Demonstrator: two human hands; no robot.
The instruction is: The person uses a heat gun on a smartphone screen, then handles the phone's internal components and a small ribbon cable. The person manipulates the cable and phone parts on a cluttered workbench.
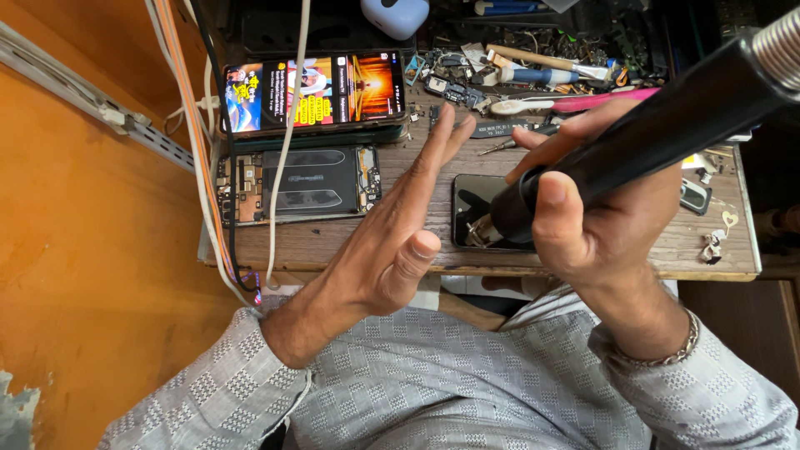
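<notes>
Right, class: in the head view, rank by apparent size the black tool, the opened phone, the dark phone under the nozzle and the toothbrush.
1. Black tool, though it is nearest the camera, so unsure.
2. Opened phone.
3. Dark phone, partly hidden by the right hand.
4. Toothbrush.

lit phone [315, 92], opened phone [300, 183] – toothbrush [567, 104], orange wall [75, 217]

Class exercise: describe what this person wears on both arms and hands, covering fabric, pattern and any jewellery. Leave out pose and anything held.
Both arms wear long grey sleeves woven with a small white check pattern, pushed up above the wrists. The right hand has a metal chain bracelet at the wrist. The left hand is bare, with no glove, ring or watch visible.
</notes>
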